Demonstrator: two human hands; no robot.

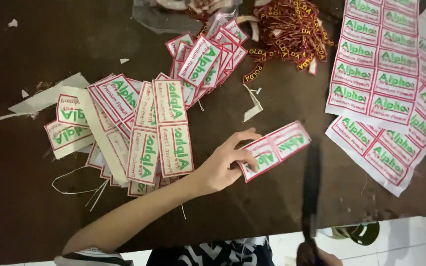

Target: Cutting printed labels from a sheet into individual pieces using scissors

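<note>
My left hand (pixel 223 165) pinches the near end of a strip of two white labels with red borders and green lettering (pixel 274 150), held just above the dark table. My right hand (pixel 316 256) shows only at the bottom edge, gripping the handle of dark scissors (pixel 311 187) whose blurred blades point up toward the strip's right end. A spread of cut labels (pixel 146 133) lies left of my left hand.
Uncut label sheets (pixel 385 88) lie at the right. A heap of small red and yellow tags (pixel 289 32) sits at the top, beside another label pile (pixel 205 61). Paper offcuts (pixel 252 103) and threads are scattered on the dark table (pixel 25 197). White floor shows below.
</note>
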